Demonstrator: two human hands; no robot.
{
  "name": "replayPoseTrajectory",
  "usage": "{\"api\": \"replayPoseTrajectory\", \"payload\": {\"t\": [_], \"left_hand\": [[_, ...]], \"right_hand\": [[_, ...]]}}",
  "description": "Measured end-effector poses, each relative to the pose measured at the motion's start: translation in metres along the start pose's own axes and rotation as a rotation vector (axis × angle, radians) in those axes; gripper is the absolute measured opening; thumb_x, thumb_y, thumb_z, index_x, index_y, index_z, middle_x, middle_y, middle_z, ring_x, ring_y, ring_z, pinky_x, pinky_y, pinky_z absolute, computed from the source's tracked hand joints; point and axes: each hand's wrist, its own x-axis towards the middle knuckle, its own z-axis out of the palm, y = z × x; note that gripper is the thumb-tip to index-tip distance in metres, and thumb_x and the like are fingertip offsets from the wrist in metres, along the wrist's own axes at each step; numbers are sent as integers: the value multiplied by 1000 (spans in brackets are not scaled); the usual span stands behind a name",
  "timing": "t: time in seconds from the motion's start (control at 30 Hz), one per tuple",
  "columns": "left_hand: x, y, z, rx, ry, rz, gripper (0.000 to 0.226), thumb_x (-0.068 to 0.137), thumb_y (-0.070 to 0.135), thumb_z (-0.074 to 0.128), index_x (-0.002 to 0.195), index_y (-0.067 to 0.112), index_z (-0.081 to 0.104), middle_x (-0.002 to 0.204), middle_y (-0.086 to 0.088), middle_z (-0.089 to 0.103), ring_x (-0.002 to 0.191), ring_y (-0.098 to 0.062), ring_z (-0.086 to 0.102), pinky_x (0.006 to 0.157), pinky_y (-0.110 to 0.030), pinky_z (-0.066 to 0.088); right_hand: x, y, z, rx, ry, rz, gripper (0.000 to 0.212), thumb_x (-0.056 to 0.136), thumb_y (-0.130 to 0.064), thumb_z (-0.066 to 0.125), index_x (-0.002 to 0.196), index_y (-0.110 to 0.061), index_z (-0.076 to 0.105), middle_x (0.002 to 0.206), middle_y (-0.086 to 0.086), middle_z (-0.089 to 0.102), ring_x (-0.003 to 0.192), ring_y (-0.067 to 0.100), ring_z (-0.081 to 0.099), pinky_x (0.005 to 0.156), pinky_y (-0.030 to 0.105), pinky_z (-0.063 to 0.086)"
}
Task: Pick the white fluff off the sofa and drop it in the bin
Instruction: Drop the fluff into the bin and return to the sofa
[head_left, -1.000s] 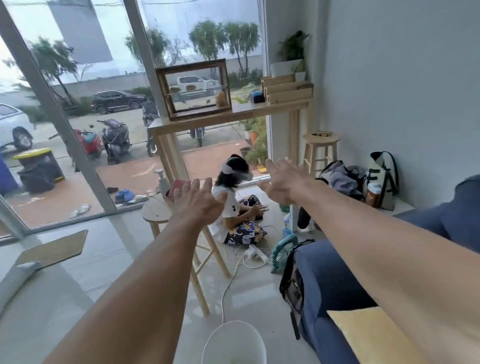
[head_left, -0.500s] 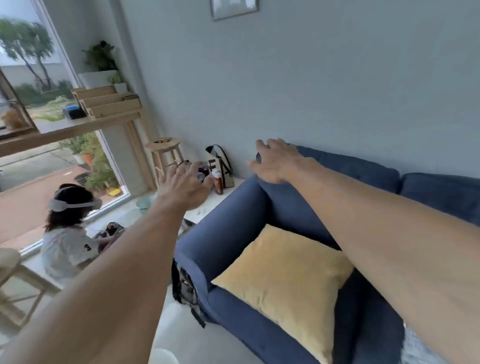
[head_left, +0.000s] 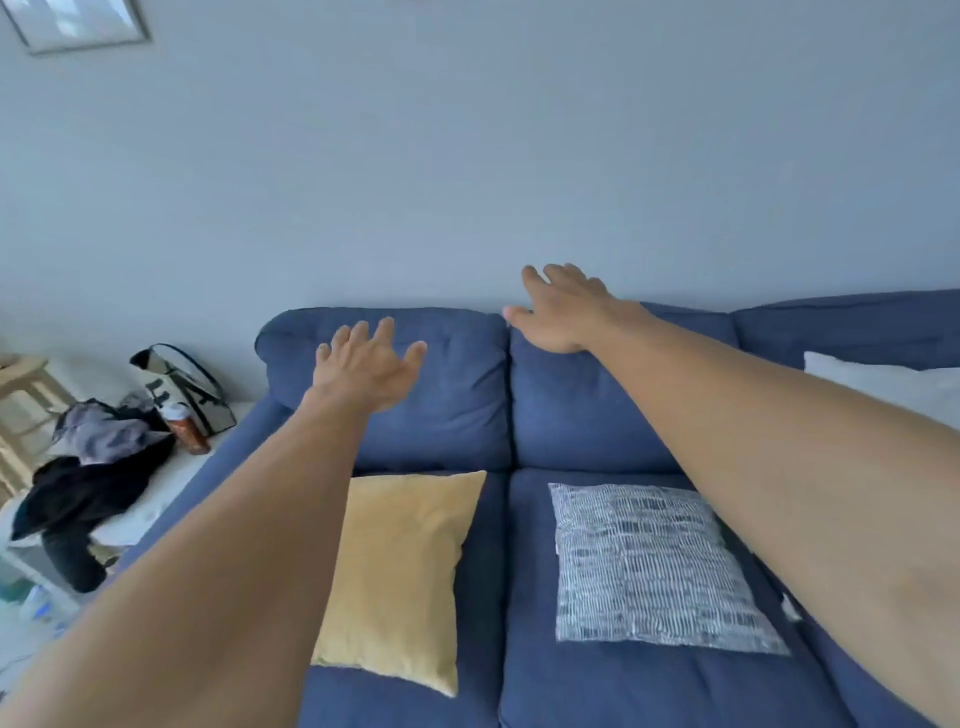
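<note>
**While both hands reach out, the fluff waits under the right arm**

Although it is small and partly hidden, a white fluff (head_left: 790, 608) seems to lie on the sofa (head_left: 613, 686) seat, just under the right forearm, beside the patterned cushion (head_left: 649, 566). It is probably very light and soft, so a gentle pinch with two fingertips should lift it. The left hand (head_left: 366, 371) and the right hand (head_left: 563, 312) are both stretched forward over the backrest, palms down, fingers spread, holding nothing. No bin is visible.
</note>
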Motion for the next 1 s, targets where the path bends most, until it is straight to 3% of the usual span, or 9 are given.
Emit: {"api": "replayPoseTrajectory", "payload": {"t": [0.27,0.43,0.67,1.0], "left_hand": [[10,158,45,-16,-60,152,69,97,59,25,153,20,19,156,-8,26,144,-28,19,114,-46,19],[23,222,72,-11,-105,228,68,96,58,26,150,18,25,149,-9,36,140,-29,26,110,-46,23],[59,302,109,-3,-161,348,69,96,59,25,152,19,21,152,-7,32,142,-27,23,113,-45,21],[171,468,167,-66,-201,684,65,97,56,27,148,16,29,148,-7,37,139,-28,27,110,-44,23]], "right_hand": [[-38,159,-8,-3,-34,180,64,101,-49,25,154,-16,10,159,8,15,144,30,13,112,42,19],[-37,227,4,9,-52,246,66,100,-51,24,154,-16,8,158,8,16,146,28,10,113,44,18],[-32,309,35,24,-77,382,68,99,-51,26,153,-13,12,158,11,18,146,29,10,116,45,16],[22,436,63,17,-51,682,69,99,-51,26,154,-13,11,158,11,19,146,30,11,115,46,20]]}}
